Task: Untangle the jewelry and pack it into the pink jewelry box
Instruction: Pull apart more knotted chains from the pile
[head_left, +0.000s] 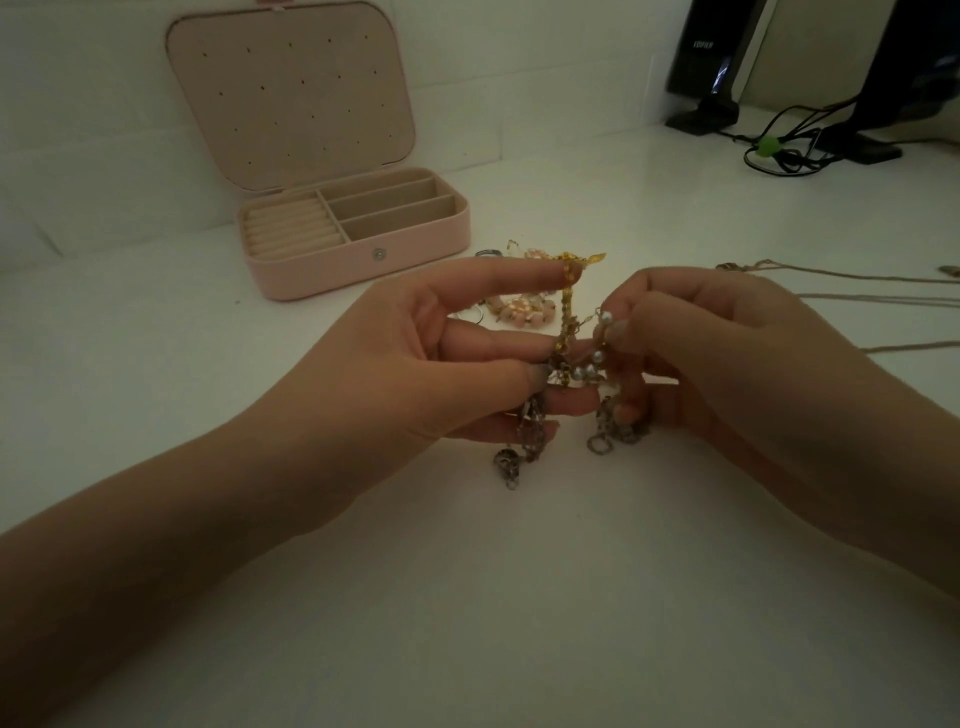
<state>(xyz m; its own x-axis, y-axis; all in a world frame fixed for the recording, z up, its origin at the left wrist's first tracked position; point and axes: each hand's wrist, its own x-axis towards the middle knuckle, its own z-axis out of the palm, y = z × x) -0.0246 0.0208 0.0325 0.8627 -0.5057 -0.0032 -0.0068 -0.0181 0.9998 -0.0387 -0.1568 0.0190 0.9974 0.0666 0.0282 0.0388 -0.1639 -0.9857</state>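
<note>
Left hand (415, 364) and right hand (727, 353) both pinching tangled chains (569, 364) above table (467, 597); open box (358, 228) at 11 o'clock, cables (789, 145) at 1.

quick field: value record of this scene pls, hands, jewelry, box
left hand: pinches the tangled chains, forefinger straight
right hand: fingers curled round the pearl strand
tangle: gold, pearl and grey link chains, held above the table
pink jewelry box: lid open, compartments look empty
loose pieces: pink flower jewelry beyond the hands
</note>
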